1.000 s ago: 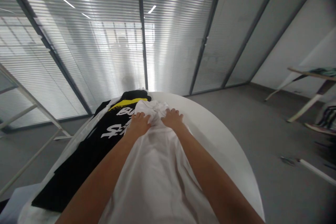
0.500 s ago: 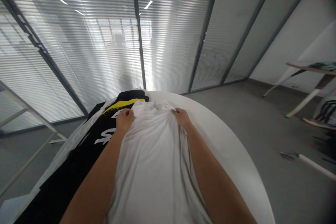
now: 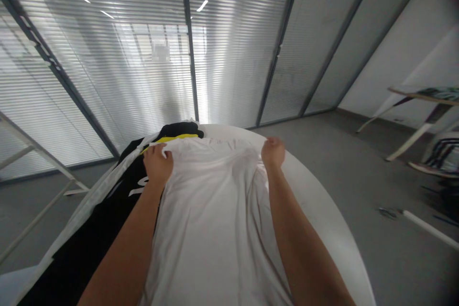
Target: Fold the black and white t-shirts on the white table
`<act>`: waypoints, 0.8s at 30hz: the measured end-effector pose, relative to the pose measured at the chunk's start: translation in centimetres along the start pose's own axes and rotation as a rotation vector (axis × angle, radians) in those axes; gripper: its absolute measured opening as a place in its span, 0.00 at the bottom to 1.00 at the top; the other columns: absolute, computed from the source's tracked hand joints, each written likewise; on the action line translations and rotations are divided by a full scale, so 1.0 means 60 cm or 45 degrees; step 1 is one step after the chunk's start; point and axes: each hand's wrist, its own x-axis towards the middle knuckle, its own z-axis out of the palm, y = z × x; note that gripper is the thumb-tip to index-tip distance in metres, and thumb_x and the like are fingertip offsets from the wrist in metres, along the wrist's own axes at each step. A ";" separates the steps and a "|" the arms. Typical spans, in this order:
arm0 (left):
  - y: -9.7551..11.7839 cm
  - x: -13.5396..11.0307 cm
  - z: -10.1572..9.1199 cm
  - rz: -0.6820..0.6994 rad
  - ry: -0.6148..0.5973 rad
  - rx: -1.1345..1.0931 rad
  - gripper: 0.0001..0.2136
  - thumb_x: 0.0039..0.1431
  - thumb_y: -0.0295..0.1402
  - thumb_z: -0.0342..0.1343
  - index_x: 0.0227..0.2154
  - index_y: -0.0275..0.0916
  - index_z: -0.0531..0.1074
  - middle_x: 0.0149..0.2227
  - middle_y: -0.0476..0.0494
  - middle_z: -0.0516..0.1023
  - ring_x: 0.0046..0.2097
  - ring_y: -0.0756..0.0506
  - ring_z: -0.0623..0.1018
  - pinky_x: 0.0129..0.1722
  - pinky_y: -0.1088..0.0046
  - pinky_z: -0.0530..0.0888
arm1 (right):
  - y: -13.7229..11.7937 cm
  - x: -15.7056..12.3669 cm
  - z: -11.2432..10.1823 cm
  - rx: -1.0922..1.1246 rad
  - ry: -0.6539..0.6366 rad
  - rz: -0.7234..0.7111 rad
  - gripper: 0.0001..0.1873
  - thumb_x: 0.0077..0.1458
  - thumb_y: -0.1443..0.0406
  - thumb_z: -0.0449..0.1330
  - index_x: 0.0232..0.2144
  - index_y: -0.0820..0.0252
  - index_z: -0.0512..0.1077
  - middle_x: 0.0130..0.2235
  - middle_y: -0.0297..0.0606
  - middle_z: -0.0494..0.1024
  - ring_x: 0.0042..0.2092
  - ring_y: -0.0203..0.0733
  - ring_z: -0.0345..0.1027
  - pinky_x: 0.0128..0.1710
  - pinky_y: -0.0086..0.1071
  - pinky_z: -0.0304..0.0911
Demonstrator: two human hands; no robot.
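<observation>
A white shirt [image 3: 208, 210] lies lengthwise in front of me on a round white table [image 3: 322, 210], its far edge spread wide and slightly wrinkled. At the far left corner my left hand [image 3: 158, 162] is closed on the fabric, with the thumb bent toward the shirt. My right hand [image 3: 273, 152] is closed in a fist at the far right corner, gripping the cloth there; its fingertips are hidden. Beside the shirt on the left is a black garment [image 3: 96, 234] with white lettering and a yellow stripe, partly under my left forearm.
Glass partitions with blinds [image 3: 229, 57] stand behind the table. A white metal frame [image 3: 39, 148] is at the left. On the right are another table [image 3: 423, 95] with white legs, a striped item [image 3: 444, 155] and a white bar [image 3: 428, 229] near the floor.
Both hands have moved apart, left hand to the left and right hand to the right. The shirt's far end has spread from bunched to wide, covering more of the black garment's print.
</observation>
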 end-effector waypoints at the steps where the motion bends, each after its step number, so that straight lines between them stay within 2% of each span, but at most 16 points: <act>1: 0.017 -0.009 0.009 0.123 -0.098 -0.017 0.17 0.60 0.32 0.45 0.48 0.37 0.71 0.48 0.37 0.73 0.53 0.38 0.69 0.54 0.58 0.65 | -0.011 -0.001 0.012 -0.003 0.027 0.017 0.17 0.65 0.60 0.50 0.53 0.58 0.67 0.54 0.45 0.70 0.51 0.45 0.67 0.50 0.42 0.65; 3: 0.042 -0.030 0.026 0.365 -0.299 -0.017 0.18 0.60 0.33 0.46 0.52 0.40 0.69 0.51 0.38 0.72 0.54 0.39 0.69 0.54 0.59 0.66 | -0.031 -0.009 0.046 0.015 0.056 0.060 0.20 0.65 0.62 0.45 0.57 0.58 0.63 0.53 0.48 0.70 0.53 0.48 0.66 0.52 0.43 0.61; 4: 0.049 -0.041 0.033 0.448 -0.375 0.001 0.20 0.60 0.34 0.46 0.54 0.41 0.68 0.53 0.38 0.71 0.55 0.39 0.69 0.54 0.59 0.65 | -0.039 -0.014 0.065 0.012 0.021 0.061 0.22 0.63 0.62 0.46 0.58 0.58 0.62 0.53 0.48 0.71 0.53 0.50 0.65 0.52 0.44 0.60; 6: 0.052 -0.058 0.042 0.557 -0.496 0.062 0.21 0.61 0.36 0.47 0.56 0.42 0.67 0.57 0.37 0.69 0.57 0.38 0.67 0.57 0.56 0.63 | -0.044 -0.023 0.098 -0.060 -0.028 0.041 0.26 0.61 0.60 0.48 0.61 0.58 0.59 0.55 0.50 0.69 0.55 0.54 0.63 0.53 0.47 0.57; 8: 0.046 -0.068 0.045 0.610 -0.578 0.117 0.20 0.61 0.38 0.48 0.55 0.42 0.69 0.58 0.36 0.67 0.60 0.36 0.65 0.60 0.53 0.59 | -0.031 -0.024 0.116 -0.138 -0.030 -0.053 0.29 0.61 0.58 0.49 0.62 0.58 0.57 0.59 0.50 0.65 0.59 0.55 0.59 0.57 0.48 0.52; 10: 0.038 -0.070 0.046 0.623 -0.622 0.142 0.20 0.61 0.38 0.48 0.54 0.43 0.70 0.60 0.36 0.66 0.61 0.36 0.64 0.61 0.52 0.57 | -0.005 -0.015 0.117 -0.127 -0.028 -0.125 0.30 0.62 0.57 0.48 0.64 0.58 0.55 0.62 0.48 0.62 0.60 0.53 0.57 0.59 0.46 0.50; 12: 0.033 -0.067 0.046 0.609 -0.636 0.148 0.20 0.61 0.38 0.47 0.55 0.43 0.70 0.60 0.37 0.66 0.62 0.37 0.63 0.61 0.52 0.56 | 0.025 0.000 0.106 -0.032 -0.046 -0.103 0.30 0.63 0.57 0.46 0.65 0.57 0.53 0.62 0.46 0.62 0.59 0.49 0.59 0.58 0.41 0.53; 14: 0.032 -0.064 0.045 0.595 -0.647 0.146 0.20 0.62 0.38 0.47 0.55 0.43 0.70 0.60 0.38 0.66 0.62 0.37 0.63 0.62 0.52 0.56 | 0.050 0.016 0.091 0.030 -0.051 -0.040 0.28 0.62 0.60 0.46 0.63 0.60 0.57 0.61 0.46 0.65 0.58 0.46 0.61 0.57 0.36 0.55; 16: 0.033 -0.061 0.045 0.584 -0.654 0.133 0.19 0.61 0.38 0.47 0.54 0.44 0.70 0.60 0.38 0.67 0.62 0.38 0.63 0.61 0.53 0.57 | 0.063 0.024 0.079 0.035 -0.028 0.015 0.27 0.60 0.63 0.47 0.60 0.64 0.62 0.59 0.49 0.66 0.58 0.47 0.61 0.57 0.36 0.54; 18: 0.035 -0.059 0.043 0.567 -0.656 0.110 0.19 0.62 0.37 0.47 0.53 0.44 0.71 0.59 0.39 0.67 0.61 0.38 0.64 0.61 0.53 0.58 | 0.061 0.024 0.072 0.006 0.037 0.095 0.27 0.58 0.64 0.48 0.58 0.64 0.64 0.58 0.51 0.67 0.57 0.51 0.62 0.56 0.40 0.55; 21: 0.038 -0.059 0.039 0.534 -0.645 0.081 0.18 0.61 0.36 0.47 0.52 0.43 0.72 0.59 0.40 0.68 0.60 0.38 0.65 0.61 0.53 0.58 | 0.032 0.013 0.072 -0.038 0.165 0.183 0.26 0.57 0.63 0.49 0.57 0.60 0.67 0.55 0.50 0.70 0.55 0.55 0.63 0.55 0.45 0.55; 24: 0.043 -0.057 0.034 0.532 -0.618 0.059 0.18 0.60 0.34 0.48 0.51 0.43 0.73 0.58 0.41 0.70 0.59 0.38 0.66 0.60 0.54 0.60 | -0.011 -0.004 0.085 -0.060 0.212 0.090 0.25 0.58 0.63 0.48 0.57 0.60 0.66 0.54 0.49 0.71 0.55 0.53 0.63 0.55 0.44 0.55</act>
